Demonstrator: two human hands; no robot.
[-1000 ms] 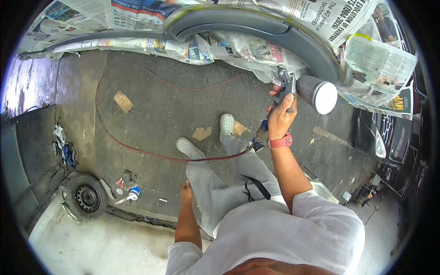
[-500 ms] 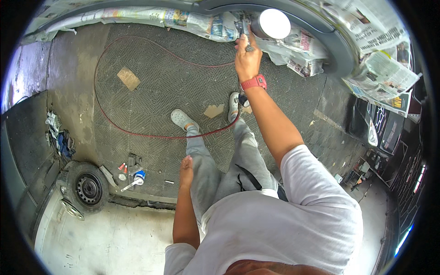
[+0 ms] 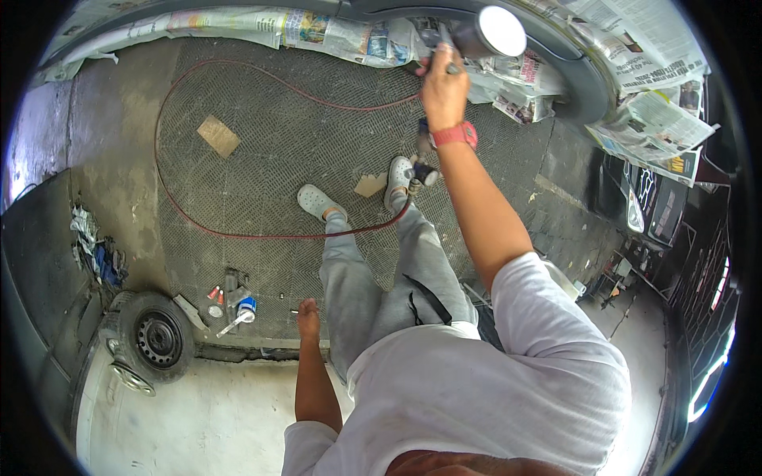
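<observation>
My right hand (image 3: 446,89), with a red watch (image 3: 454,136) on its wrist, is wrapped round a spray gun (image 3: 444,38). The gun's dark cup (image 3: 468,40) has a round white lid (image 3: 503,31). Close in front of it curves a grey car bumper (image 3: 586,79), edged with newspaper (image 3: 349,40). Below my wrist hangs a round black fitting (image 3: 425,174), and a thin red hose (image 3: 302,236) loops from there across the floor. My left hand (image 3: 308,317) hangs low beside my left leg; its fingers are too foreshortened to read.
A wheel (image 3: 159,339) lies at the lower left, near a blue-and-white container (image 3: 245,309) and small items. Brown cardboard pieces (image 3: 218,136) lie on the textured mat (image 3: 262,166). At right stand a dark car part with a headlight (image 3: 635,208) and hanging newspaper (image 3: 663,131).
My right hand and the spray gun have moved slightly right along the bumper, and the fitting below swings further into view. My left hand has dropped lower and a little left.
</observation>
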